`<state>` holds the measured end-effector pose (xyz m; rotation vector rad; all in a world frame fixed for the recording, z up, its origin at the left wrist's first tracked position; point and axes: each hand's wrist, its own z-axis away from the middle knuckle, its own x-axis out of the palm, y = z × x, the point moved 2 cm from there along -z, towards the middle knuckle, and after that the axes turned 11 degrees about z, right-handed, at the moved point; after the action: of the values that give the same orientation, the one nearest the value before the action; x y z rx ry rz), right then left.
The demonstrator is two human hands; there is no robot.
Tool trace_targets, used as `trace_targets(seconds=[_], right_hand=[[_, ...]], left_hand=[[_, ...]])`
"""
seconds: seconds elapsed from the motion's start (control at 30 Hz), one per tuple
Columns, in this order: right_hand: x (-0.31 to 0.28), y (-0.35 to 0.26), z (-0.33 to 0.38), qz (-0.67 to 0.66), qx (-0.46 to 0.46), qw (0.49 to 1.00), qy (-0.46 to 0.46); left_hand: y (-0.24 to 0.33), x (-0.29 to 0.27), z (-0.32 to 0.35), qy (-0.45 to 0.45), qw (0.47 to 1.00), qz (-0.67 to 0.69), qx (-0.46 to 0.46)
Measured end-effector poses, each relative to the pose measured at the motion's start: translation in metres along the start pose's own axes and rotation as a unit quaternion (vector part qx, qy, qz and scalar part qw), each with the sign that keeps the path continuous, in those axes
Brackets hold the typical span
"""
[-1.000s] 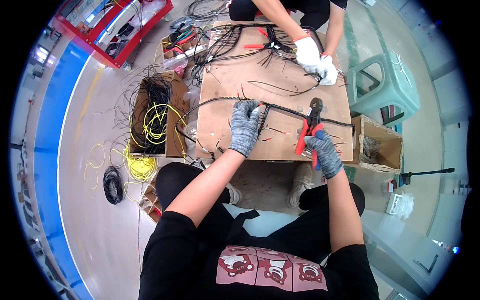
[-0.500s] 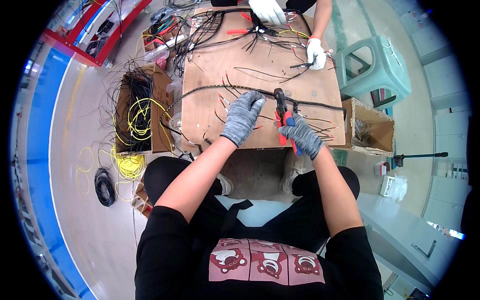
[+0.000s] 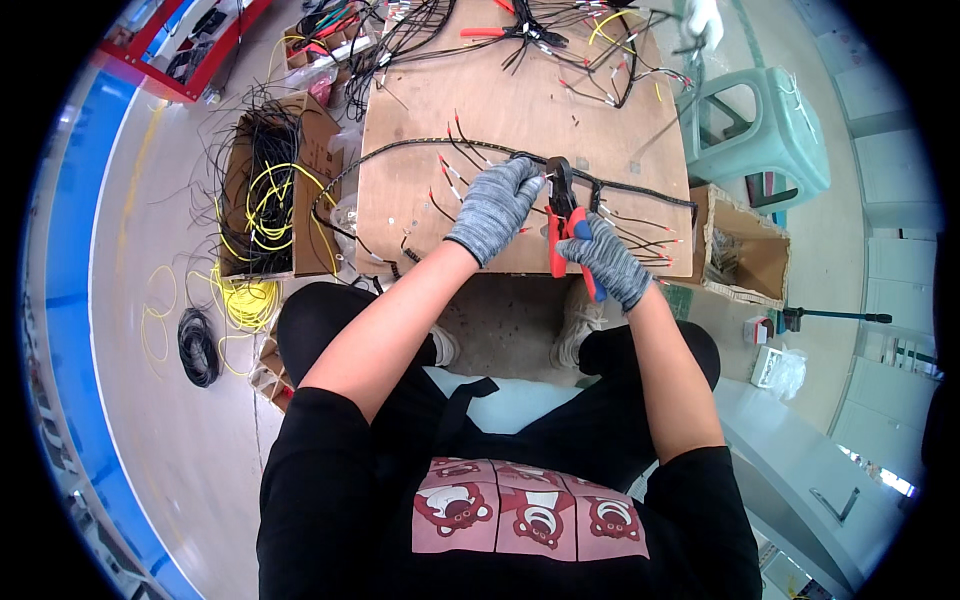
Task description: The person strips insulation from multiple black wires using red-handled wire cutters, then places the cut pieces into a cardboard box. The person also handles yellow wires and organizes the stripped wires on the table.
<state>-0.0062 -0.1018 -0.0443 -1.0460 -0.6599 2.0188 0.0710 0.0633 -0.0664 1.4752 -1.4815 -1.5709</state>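
Note:
My right hand [image 3: 612, 262], in a grey knit glove, is closed round a crimping tool [image 3: 562, 205] with dark jaws and red and blue handles. My left hand [image 3: 495, 208], gloved the same, has its fingertips pinched right beside the jaws. What it pinches is too small to make out, though a tiny light tip shows there. Behind both hands a long black wire harness [image 3: 410, 143] crosses the wooden board [image 3: 520, 105]. Thin black wires with red ends [image 3: 446, 172] branch off it near my left hand, and more wire ends [image 3: 640, 240] lie beyond my right hand.
Red-handled pliers [image 3: 484, 32] and a second harness [image 3: 610, 95] lie at the board's far side. A co-worker's white-gloved hand [image 3: 703, 25] is at the far right. Cardboard boxes [image 3: 318, 155] flank the board; a green stool [image 3: 770, 140] stands right. Coiled cables [image 3: 198, 350] lie left.
My left hand has moved right, its fingertips now up against the tool's jaws. The co-worker's hands have left the board; one blurred glove shows farther right. The whole view has shifted slightly.

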Motion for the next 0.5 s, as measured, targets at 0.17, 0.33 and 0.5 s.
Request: trace_targets(seconds=[0.17,0.33,0.5], right_hand=[[0.0014,0.0024,-0.0014,-0.021,-0.008,1.0,-0.01],[0.0018,0.004,-0.0011,-0.041,-0.013,0.999,0.001],[0.0011,0.0022,-0.002,-0.004,-0.014,1.0,0.005]], left_hand=[[-0.001,-0.0003,-0.0012,-0.007,0.999,0.003,-0.034],[-0.0003,-0.0002,-0.0012,-0.015,0.999,0.007,-0.05],[0.0012,-0.0025,-0.0019,-0.037,0.998,0.003,-0.05]])
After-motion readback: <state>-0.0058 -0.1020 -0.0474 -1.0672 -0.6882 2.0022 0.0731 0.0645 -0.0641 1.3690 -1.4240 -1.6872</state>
